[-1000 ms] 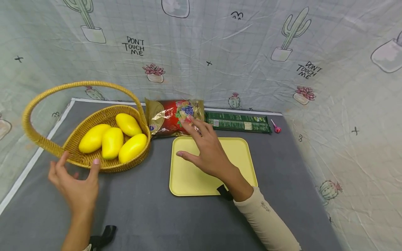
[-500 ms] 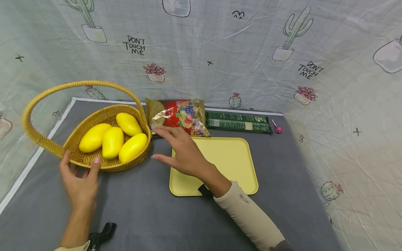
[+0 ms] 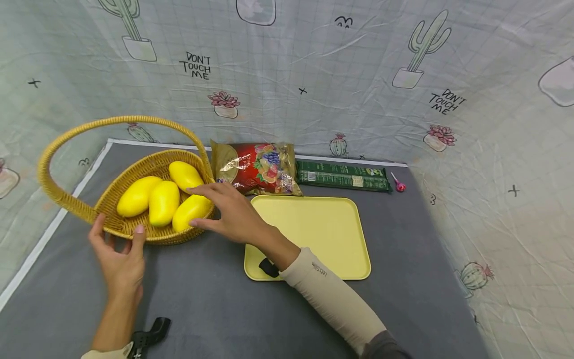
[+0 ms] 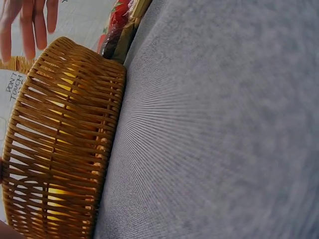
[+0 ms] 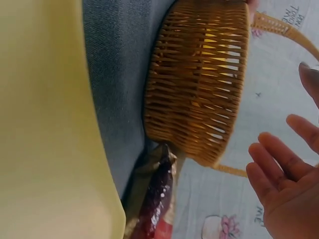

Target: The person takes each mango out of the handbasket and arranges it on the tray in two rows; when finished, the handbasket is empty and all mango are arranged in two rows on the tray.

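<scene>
A yellow wicker basket (image 3: 154,239) with a tall arched handle (image 3: 121,119) stands at the left, holding several yellow mangoes (image 3: 164,204). My left hand (image 3: 120,262) holds the basket's near rim, its thumb and index fingertips right at the edge. Over the basket's right side reaches my right hand (image 3: 230,212), fingers and thumb spread apart with nothing between them; it overlaps the rightmost mango (image 3: 188,213) in the head view. From the right wrist view, this right hand (image 5: 286,174) shows above the rim level, and the basket's woven side (image 5: 194,79) lets yellow through.
Right of the basket lies a yellow tray (image 3: 314,234), partly under my right forearm. Behind it are a red and gold candy bag (image 3: 255,169), a green packet (image 3: 343,175) and a pink lollipop (image 3: 400,187). A printed curtain (image 3: 287,65) backs the grey table.
My right hand has moved left from above the tray and candy bag to the basket's mangoes. The left hand has shifted slightly right, drawing its fingers in at the basket's rim.
</scene>
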Demonstrator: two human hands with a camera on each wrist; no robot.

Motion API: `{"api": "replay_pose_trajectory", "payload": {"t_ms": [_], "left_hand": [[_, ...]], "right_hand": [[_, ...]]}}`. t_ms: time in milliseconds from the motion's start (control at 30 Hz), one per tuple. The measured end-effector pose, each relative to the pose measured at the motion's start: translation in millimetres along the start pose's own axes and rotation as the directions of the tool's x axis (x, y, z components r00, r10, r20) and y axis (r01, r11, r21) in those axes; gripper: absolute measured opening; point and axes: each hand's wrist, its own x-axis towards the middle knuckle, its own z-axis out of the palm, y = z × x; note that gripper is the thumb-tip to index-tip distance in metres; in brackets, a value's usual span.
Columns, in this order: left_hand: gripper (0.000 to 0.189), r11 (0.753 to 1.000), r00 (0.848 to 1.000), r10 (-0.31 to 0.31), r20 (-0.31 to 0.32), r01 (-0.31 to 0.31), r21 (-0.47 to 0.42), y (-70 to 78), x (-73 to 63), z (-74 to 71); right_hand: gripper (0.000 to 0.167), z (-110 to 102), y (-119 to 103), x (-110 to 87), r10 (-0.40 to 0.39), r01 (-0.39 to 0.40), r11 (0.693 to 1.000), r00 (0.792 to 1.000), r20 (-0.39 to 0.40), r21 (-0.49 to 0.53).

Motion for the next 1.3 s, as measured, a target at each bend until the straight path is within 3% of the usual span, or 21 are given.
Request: {"api": "replay_pose_trajectory", "payload": {"t_ms": [333, 533, 700, 1033, 1300], "left_hand": [[0.083, 1.0, 1.0, 0.003, 0.003, -0.003, -0.023, -0.7, -1.2, 0.1], [0.083, 1.0, 1.0, -0.013, 0.001, 0.013, -0.012, -1.1, -0.9, -0.6], [0.084, 1.0, 1.0, -0.013, 0.0, 0.013, -0.009, -0.7, -0.5, -0.7], [0.085, 1.0, 1.0, -0.028, -0.001, 0.028, -0.006, -0.9, -0.8, -0.7], [0.085, 1.0, 1.0, -0.009, 0.0, 0.009, -0.012, -1.2, -0.3, -1.6]], "right_hand": [[0.055, 15, 9, 36.0, -0.01, 0.012, 1.0, 0.984, 0.178, -0.007], [0.051, 16, 10, 54.4, -0.023, 0.049, 0.995, 0.959, 0.283, -0.085], [0.05, 18, 8, 68.6, 0.017, 0.043, 0.987, 0.931, 0.364, -0.156], [0.057, 27, 6, 78.5, 0.084, 0.022, 0.971, 0.899, 0.429, -0.238], [0.058, 30, 9, 74.0, 0.051, 0.019, 0.983, 0.927, 0.372, -0.182]]}}
